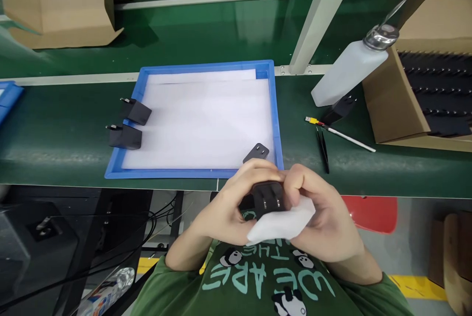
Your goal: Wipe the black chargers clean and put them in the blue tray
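We hold a boxy, dark black adapter (269, 198) by the near edge of the green tabletop (66, 134), the grip of our left hand (234, 198) clamped around its sides while that of our right hand (328, 220) pinches a soft, folded white cloth (283, 225) close against it. Beyond our hands lies a shallow blue tray (206, 174) lined with flat white paper (199, 124), and two angular black plugs (127, 137) with metal prongs straddle its left rim.
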Available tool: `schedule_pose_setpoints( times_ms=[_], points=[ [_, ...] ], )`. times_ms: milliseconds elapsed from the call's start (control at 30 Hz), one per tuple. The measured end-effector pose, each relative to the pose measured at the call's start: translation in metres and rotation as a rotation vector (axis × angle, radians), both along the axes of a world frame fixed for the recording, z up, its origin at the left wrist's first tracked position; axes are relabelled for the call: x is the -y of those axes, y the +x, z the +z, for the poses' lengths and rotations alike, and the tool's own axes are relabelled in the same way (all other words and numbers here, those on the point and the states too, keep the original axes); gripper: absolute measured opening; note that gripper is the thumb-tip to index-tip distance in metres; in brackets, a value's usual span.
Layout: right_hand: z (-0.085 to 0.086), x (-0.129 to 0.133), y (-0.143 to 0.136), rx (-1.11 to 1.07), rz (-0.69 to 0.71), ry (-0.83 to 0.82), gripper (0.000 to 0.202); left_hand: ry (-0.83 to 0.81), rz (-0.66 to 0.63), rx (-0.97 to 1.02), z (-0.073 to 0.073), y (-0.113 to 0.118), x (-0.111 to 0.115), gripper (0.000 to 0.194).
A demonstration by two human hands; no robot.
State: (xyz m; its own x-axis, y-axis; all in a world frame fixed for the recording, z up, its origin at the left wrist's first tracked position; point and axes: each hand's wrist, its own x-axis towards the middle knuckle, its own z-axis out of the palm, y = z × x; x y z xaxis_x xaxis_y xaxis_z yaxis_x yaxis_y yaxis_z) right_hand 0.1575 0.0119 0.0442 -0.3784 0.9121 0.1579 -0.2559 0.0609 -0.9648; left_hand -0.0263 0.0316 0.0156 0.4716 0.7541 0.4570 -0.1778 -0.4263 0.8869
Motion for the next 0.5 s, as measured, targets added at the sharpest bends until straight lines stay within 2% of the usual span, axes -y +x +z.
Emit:
schedule_pose_setpoints(
  times_ms=[133, 367, 500],
  points=[
    [-0.0002, -0.0031, -0.0013, -0.037, -0.075, 0.022, 0.033, 0.003, -0.013, -0.004, -0.0006, 0.0003, 0.0007, 0.061],
    [-0.0030, -0.0030, 0.0014, -0.015, 0.004, -0.006, 0.040, -0.003, -0.018, 0.026, -0.0032, 0.0006, -0.0013, 0.064],
    [-0.0026, -0.0052, -0.0005, -0.022, -0.099, 0.003, 0.041, 0.003, -0.035, 0.009, -0.0045, 0.0019, -0.0014, 0.066]
  ],
)
